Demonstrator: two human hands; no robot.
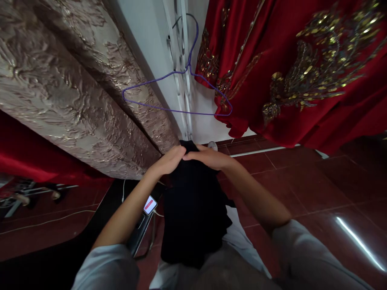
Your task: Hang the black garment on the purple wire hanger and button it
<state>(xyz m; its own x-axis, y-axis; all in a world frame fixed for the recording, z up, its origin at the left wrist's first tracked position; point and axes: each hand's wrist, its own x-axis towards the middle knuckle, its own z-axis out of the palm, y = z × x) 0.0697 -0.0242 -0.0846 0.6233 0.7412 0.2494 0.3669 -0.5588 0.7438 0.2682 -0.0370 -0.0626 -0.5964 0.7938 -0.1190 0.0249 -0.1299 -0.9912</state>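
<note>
A black garment [193, 209] hangs down in front of me, gathered at its top edge. My left hand [168, 161] is closed on that top edge from the left. From the right, my right hand [208, 158] grips the same edge, and the fingertips of both hands nearly meet. Just above them an empty purple wire hanger [178, 92] hangs on a white rack [183, 60] against the wall.
A red dress with gold embroidery [302, 68] hangs at the upper right. A beige brocade curtain [69, 88] fills the upper left. A phone with a lit screen [150, 204] lies on a black surface [99, 217] at the lower left. The floor has dark red tiles [317, 185].
</note>
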